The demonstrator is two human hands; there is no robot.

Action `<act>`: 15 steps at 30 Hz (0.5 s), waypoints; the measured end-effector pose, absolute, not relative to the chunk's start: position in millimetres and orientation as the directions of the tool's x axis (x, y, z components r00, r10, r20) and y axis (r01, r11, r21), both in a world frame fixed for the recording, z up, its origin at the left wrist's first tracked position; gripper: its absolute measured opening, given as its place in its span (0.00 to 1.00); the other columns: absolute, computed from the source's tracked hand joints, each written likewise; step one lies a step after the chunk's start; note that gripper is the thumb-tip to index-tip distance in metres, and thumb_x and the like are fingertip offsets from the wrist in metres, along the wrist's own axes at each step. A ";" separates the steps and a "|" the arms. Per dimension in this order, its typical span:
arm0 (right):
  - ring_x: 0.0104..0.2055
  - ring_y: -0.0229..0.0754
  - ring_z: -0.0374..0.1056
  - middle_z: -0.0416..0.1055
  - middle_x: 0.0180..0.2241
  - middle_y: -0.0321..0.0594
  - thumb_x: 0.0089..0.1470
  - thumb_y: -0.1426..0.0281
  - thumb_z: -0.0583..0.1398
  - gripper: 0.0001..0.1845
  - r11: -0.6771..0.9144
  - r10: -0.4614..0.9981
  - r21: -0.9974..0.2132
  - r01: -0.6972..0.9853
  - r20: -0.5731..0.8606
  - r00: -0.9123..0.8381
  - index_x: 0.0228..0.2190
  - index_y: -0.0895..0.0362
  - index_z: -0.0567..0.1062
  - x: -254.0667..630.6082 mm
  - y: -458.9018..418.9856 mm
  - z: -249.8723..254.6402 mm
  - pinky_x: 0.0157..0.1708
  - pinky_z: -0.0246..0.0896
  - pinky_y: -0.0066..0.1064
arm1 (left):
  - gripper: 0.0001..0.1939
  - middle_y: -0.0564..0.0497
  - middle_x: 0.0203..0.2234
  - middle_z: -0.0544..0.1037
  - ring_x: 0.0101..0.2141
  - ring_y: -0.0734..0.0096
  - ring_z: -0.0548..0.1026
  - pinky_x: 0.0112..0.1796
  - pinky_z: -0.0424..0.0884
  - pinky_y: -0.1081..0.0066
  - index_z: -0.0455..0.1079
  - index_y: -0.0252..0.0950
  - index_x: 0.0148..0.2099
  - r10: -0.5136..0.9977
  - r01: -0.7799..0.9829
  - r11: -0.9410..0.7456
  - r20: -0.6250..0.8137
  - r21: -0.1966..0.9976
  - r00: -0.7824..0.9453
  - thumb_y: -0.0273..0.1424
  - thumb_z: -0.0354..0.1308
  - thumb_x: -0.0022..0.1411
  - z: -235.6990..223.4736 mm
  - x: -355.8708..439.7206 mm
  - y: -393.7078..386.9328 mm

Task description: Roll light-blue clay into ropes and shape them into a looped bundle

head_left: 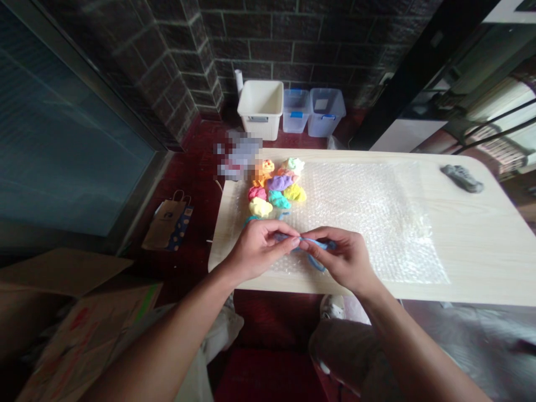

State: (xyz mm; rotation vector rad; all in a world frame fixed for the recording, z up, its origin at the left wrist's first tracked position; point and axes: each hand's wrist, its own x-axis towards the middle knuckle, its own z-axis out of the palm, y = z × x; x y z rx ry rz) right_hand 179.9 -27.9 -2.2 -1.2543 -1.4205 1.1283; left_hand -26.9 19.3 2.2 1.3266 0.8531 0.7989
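My left hand (256, 251) and my right hand (344, 254) meet over the near edge of the bubble wrap, fingertips pinched together. Between them runs a thin, soft blue strip (317, 264), with a loop of it hanging below my right fingers; its exact kind is unclear. Just beyond my left hand sits a cluster of soft, crumpled bundles: orange (263, 174), purple (280, 182), bright yellow (295, 193), teal (279, 199), red (257, 193), pale yellow (260, 207) and pale green (294, 165). A blue-green piece partly shows behind my left hand.
Bubble wrap (360, 218) covers much of the pale table (473, 240). A grey crumpled item (463, 177) lies at the far right. Past the table stand a white bin (262, 111) and two clear bins (326, 111). A paper bag (167, 223) and cardboard boxes (87, 324) are at left.
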 end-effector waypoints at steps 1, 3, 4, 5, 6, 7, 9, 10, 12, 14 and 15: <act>0.32 0.43 0.79 0.85 0.33 0.42 0.59 0.65 0.72 0.07 0.072 0.995 -0.982 0.173 0.059 -0.078 0.37 0.55 0.87 180.0 -27.8 -2.1 0.31 0.71 0.32 | 0.10 0.47 0.31 0.83 0.31 0.71 0.80 0.34 0.75 0.74 0.81 0.30 0.41 0.875 -0.013 0.096 -0.078 0.995 0.477 0.34 0.70 0.62 2.1 -26.6 19.7; 0.32 0.43 0.78 0.85 0.33 0.42 0.59 0.66 0.71 0.06 0.094 0.993 -0.981 0.171 0.081 -0.083 0.37 0.55 0.87 180.3 -27.8 -2.1 0.32 0.71 0.32 | 0.11 0.47 0.31 0.83 0.30 0.71 0.79 0.34 0.76 0.73 0.80 0.30 0.42 0.866 -0.031 0.137 -0.105 0.990 0.489 0.34 0.70 0.62 2.1 -25.8 20.9; 0.33 0.43 0.79 0.85 0.34 0.42 0.59 0.66 0.71 0.05 0.111 0.991 -0.980 0.167 0.098 -0.087 0.37 0.55 0.86 180.5 -27.8 -2.1 0.32 0.71 0.33 | 0.12 0.47 0.32 0.83 0.30 0.71 0.79 0.34 0.76 0.73 0.80 0.30 0.43 0.859 -0.044 0.159 -0.116 0.986 0.499 0.35 0.70 0.63 2.4 -25.6 21.6; 0.33 0.43 0.79 0.85 0.34 0.43 0.60 0.67 0.71 0.05 0.130 0.989 -0.978 0.162 0.117 -0.088 0.37 0.55 0.86 180.6 -27.7 -2.2 0.33 0.71 0.33 | 0.13 0.47 0.32 0.83 0.30 0.71 0.79 0.34 0.76 0.73 0.80 0.30 0.44 0.850 -0.053 0.177 -0.125 0.983 0.512 0.35 0.69 0.63 2.8 -25.5 22.2; 0.34 0.43 0.79 0.85 0.35 0.43 0.60 0.67 0.71 0.05 0.147 0.987 -0.976 0.162 0.135 -0.087 0.37 0.55 0.86 180.8 -27.7 -2.3 0.34 0.71 0.33 | 0.13 0.47 0.32 0.83 0.30 0.71 0.79 0.34 0.76 0.72 0.80 0.30 0.44 0.840 -0.055 0.191 -0.134 0.980 0.525 0.35 0.69 0.63 3.5 -25.7 22.7; 0.35 0.44 0.79 0.85 0.35 0.43 0.60 0.67 0.71 0.05 0.159 0.986 -0.974 0.164 0.146 -0.086 0.38 0.55 0.86 180.9 -27.6 -2.4 0.35 0.71 0.34 | 0.13 0.47 0.32 0.83 0.30 0.71 0.79 0.34 0.76 0.72 0.80 0.30 0.44 0.833 -0.050 0.200 -0.143 0.979 0.535 0.36 0.69 0.63 4.1 -25.9 23.0; 0.36 0.44 0.79 0.85 0.36 0.43 0.61 0.67 0.70 0.05 0.156 0.986 -0.972 0.177 0.143 -0.087 0.38 0.55 0.86 181.1 -27.5 -2.4 0.35 0.72 0.34 | 0.13 0.48 0.29 0.82 0.28 0.72 0.79 0.33 0.76 0.73 0.80 0.30 0.42 0.832 -0.034 0.198 -0.149 0.980 0.535 0.36 0.70 0.62 5.2 -26.6 22.9; 0.36 0.44 0.79 0.85 0.36 0.43 0.61 0.66 0.70 0.06 0.144 0.988 -0.973 0.180 0.130 -0.086 0.39 0.55 0.86 181.1 -27.6 -2.3 0.34 0.72 0.34 | 0.12 0.49 0.28 0.82 0.28 0.73 0.78 0.32 0.75 0.73 0.81 0.30 0.41 0.838 -0.031 0.188 -0.144 0.982 0.526 0.35 0.71 0.62 5.4 -26.9 22.6; 0.36 0.45 0.80 0.85 0.37 0.43 0.60 0.65 0.71 0.07 0.112 0.991 -0.978 0.178 0.098 -0.087 0.40 0.54 0.86 181.1 -27.9 -2.1 0.35 0.73 0.34 | 0.12 0.48 0.28 0.83 0.27 0.72 0.79 0.31 0.75 0.73 0.81 0.31 0.41 0.859 -0.041 0.154 -0.113 0.987 0.500 0.35 0.71 0.61 5.4 -27.3 21.9; 0.37 0.46 0.81 0.86 0.38 0.43 0.60 0.64 0.71 0.08 0.093 0.993 -0.980 0.174 0.079 -0.085 0.41 0.53 0.87 181.1 -27.9 -2.0 0.36 0.74 0.34 | 0.11 0.47 0.30 0.84 0.30 0.70 0.80 0.32 0.75 0.73 0.82 0.31 0.40 0.873 -0.034 0.101 -0.073 0.994 0.481 0.34 0.72 0.60 4.8 -27.3 21.4; 0.37 0.46 0.81 0.86 0.37 0.43 0.59 0.64 0.72 0.09 0.089 0.994 -0.981 0.174 0.076 -0.083 0.40 0.53 0.87 181.0 -27.8 -2.0 0.36 0.75 0.35 | 0.10 0.46 0.32 0.85 0.31 0.69 0.81 0.33 0.76 0.72 0.82 0.31 0.40 0.877 -0.018 0.077 -0.059 0.997 0.476 0.33 0.72 0.60 4.5 -27.2 21.4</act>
